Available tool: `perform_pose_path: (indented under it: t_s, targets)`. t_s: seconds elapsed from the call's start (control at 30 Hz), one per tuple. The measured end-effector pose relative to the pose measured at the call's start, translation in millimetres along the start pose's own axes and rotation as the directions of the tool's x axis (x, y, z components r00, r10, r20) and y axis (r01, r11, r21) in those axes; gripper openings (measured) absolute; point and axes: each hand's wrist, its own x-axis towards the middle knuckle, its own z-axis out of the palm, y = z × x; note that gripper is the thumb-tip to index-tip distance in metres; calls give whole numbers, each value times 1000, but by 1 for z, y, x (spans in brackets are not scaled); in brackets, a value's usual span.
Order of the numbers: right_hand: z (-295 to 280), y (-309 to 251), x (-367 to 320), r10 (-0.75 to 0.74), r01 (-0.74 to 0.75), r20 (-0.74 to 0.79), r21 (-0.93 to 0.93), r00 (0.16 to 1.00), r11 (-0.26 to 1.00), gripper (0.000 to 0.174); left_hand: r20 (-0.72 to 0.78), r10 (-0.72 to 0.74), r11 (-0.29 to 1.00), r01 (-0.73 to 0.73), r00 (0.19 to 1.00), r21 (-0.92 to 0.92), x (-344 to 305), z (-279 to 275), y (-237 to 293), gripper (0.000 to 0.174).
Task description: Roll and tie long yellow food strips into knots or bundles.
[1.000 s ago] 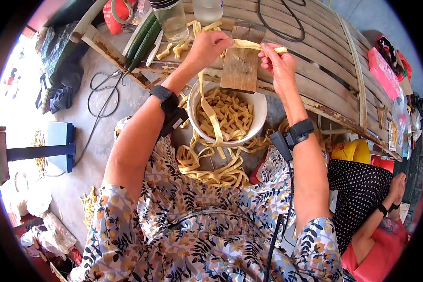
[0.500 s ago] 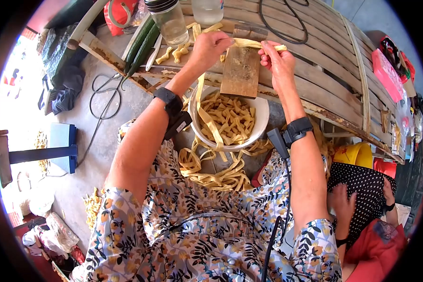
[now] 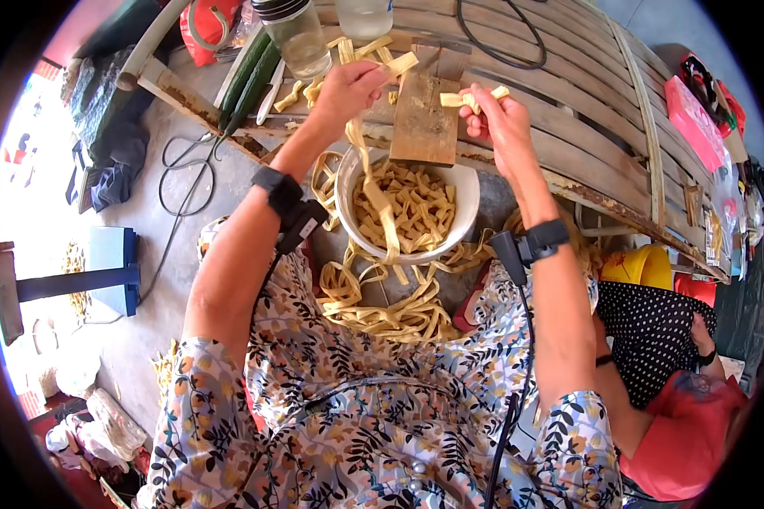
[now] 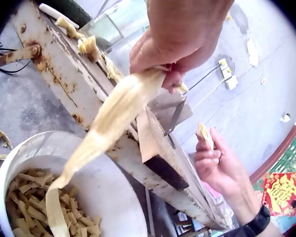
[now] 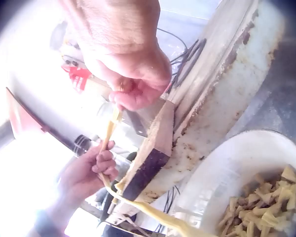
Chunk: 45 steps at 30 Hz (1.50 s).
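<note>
Left hand moved leftward, closed grip pinching long strip; right hand pinches short piece, grip closed.

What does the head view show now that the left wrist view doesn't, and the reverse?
Only the head view: the patterned garment, the yellow bucket, the blue box and a second person in a red top.

Only the left wrist view: the white power strip and the red sheet with gold print.

Both: the left hand gripping the long pale-yellow strip, the right hand pinching a short piece, the wooden block, and the white tub of pieces.
</note>
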Motion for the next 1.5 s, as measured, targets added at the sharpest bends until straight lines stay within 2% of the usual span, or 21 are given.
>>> perform_pose_path:
  t_s: [0.17,0.3,0.37,0.43,0.47,0.5,0.57,0.63,0.7,0.73,0.87,0.9,0.93,0.97,1.03,1.07,1.1,1.2,1.27,1.37,1.5]
  targets:
    - [6,-2,-41,130,-98,197,-166,972,981,44,210,-31,993,55,977,-108,-37,-1,6,20]
    - [-3,5,-54,-202,320,264,-561,943,764,32,263,-4,998,19,965,-57,-54,6,11,17]
    - [-2,-6,-55,-381,429,204,-532,902,730,24,249,17,1000,-20,968,9,-57,12,6,16]
    - [6,-8,-54,-483,487,135,-458,865,744,23,166,57,946,-107,984,307,-69,28,16,14]
    - [13,-5,-54,-458,476,155,-435,876,764,25,225,334,805,-401,915,436,-70,35,10,15]
    - [13,2,-55,-382,427,195,-468,904,773,26,318,562,565,-635,764,527,-75,42,12,16]
    - [14,17,-57,-222,339,271,-531,936,777,27,437,454,563,-630,777,535,-86,52,19,23]
    - [22,14,-66,56,42,203,-448,978,893,25,497,454,531,-673,739,516,-88,51,22,18]
    - [18,11,-65,347,-234,168,-472,923,850,25,433,539,566,-692,722,448,-86,52,13,14]
    - [12,21,-63,354,-262,241,-342,904,903,25,397,578,582,-702,712,411,-85,53,10,13]
    - [11,16,-67,380,-212,194,-568,904,795,16,309,153,837,-289,939,465,-74,20,17,15]
    - [11,14,-72,387,-206,389,-432,836,878,18,294,34,871,-173,955,461,-70,13,18,15]
    - [13,13,-79,352,-226,571,-282,741,932,22,329,128,883,-259,936,392,-63,9,9,17]
    - [17,12,-82,273,-266,730,-129,626,955,26,319,66,954,-153,945,256,-64,14,1,19]
    - [29,7,-83,37,-298,791,186,610,936,45,335,-63,996,78,940,-32,-68,29,1,23]
    - [28,1,-72,56,-248,766,138,641,959,55,524,-47,955,192,851,-226,-76,33,2,26]
    - [22,-1,-65,34,-209,692,170,721,963,48,634,68,815,323,771,-481,-77,40,-19,28]
    - [15,14,-59,-55,138,494,-133,868,982,34,795,-52,550,682,604,-483,-81,57,-30,33]
    - [18,18,-65,-36,138,485,-177,874,974,29,855,-66,410,795,515,-447,-86,63,-28,36]
    - [14,12,-64,-34,277,492,-430,870,859,28,848,-4,323,804,530,-500,-91,68,-23,37]
    - [17,15,-72,-67,231,519,-258,852,938,31,739,-98,431,698,667,-572,-90,66,-23,36]
